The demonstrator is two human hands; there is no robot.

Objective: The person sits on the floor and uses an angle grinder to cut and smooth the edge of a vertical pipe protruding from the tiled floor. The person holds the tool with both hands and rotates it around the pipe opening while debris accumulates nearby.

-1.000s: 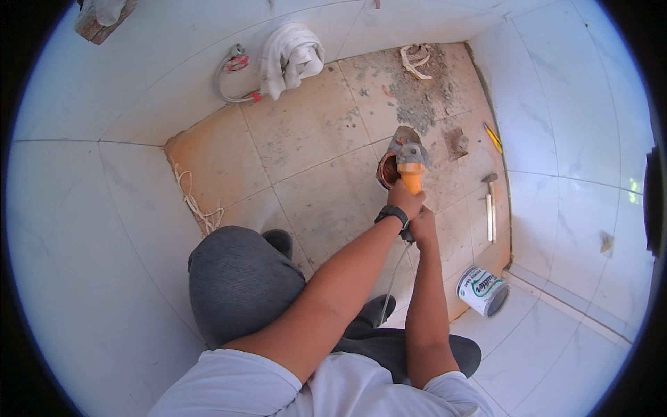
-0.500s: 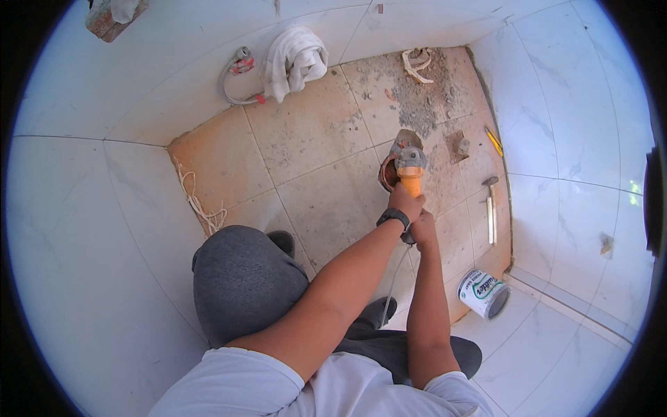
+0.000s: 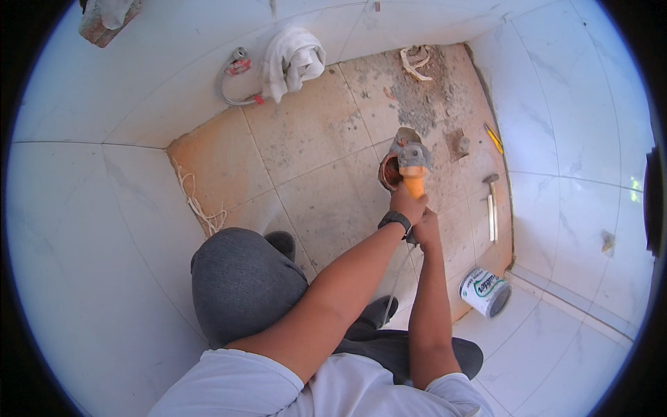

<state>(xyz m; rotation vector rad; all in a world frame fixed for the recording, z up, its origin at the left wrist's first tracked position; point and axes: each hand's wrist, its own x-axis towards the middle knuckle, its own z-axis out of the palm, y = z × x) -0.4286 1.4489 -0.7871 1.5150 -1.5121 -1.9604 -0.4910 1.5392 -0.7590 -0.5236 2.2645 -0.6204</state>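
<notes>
An orange and grey angle grinder (image 3: 414, 179) is held low over the tiled floor (image 3: 316, 198). My left hand (image 3: 408, 203) wraps round its orange body, a dark watch on that wrist. Closer to me, my right hand (image 3: 426, 229) closes round the grinder's rear end, from which a cord (image 3: 398, 281) runs back between my legs. The grinder's head lies over a round reddish-brown opening or pipe (image 3: 391, 171) in the floor. A broken-out patch (image 3: 406, 136) shows just beyond the head. The grinder hides its disc and the point where it meets the floor.
Rubble (image 3: 425, 94) and a pale strip loop (image 3: 415, 64) lie toward the far wall. At right are a yellow cutter (image 3: 494, 138), a hammer (image 3: 492, 207) and a paint tin (image 3: 484, 292). A white cloth (image 3: 292, 64) and a hose (image 3: 226, 82) lie far left; white string (image 3: 199, 208) lies left.
The grinder and both hands have shifted very slightly to the right. My grip on it is the same.
</notes>
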